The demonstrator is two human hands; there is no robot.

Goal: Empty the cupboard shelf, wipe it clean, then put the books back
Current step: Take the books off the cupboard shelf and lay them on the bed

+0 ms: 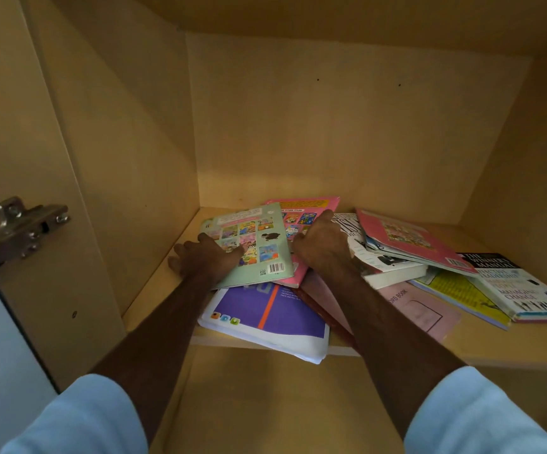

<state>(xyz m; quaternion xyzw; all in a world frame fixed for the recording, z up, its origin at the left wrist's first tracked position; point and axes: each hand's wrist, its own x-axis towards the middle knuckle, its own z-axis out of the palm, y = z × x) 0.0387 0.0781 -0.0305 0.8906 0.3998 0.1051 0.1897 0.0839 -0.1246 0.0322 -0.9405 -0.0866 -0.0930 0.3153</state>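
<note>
While reaching into pale laminate cupboard shelf [167, 290]: left hand [205, 258] grip spread flat on glossy mint children's book [252, 247]; right hand [322, 245] grip curled round pink paperback [301, 217], atop slumped books.

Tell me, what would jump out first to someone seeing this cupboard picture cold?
Probably the untidy heap of books sprawled flat across the shelf, some overlapping and one purple and white book poking over the front edge. Next, the two bare forearms reaching in: the left hand rests on a pale green picture book at the left of the heap, the right hand on the pink one beside it.
</note>
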